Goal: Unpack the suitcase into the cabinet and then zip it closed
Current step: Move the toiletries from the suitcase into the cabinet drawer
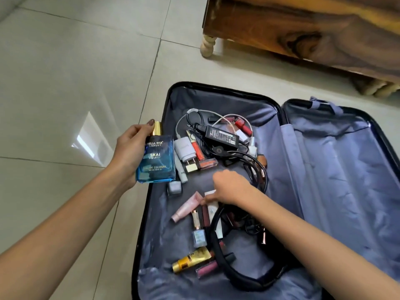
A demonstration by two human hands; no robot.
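Suitcase (324, 191) open on floor (65, 83); charger (223, 135), tubes (186, 205) inside left half.

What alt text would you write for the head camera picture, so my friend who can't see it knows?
A person's left hand holds a blue cologne bottle at the edge of an open suitcase on a tiled floor, while the right hand reaches among makeup tubes inside. Chargers and cables lie there too.

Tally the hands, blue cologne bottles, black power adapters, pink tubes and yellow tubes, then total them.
Hands: 2, left hand, right hand
Blue glass cologne bottle: 1
Black rectangular power adapter: 1
Pale pink plastic squeeze tube: 1
Yellow plastic squeeze tube: 1
Total: 6
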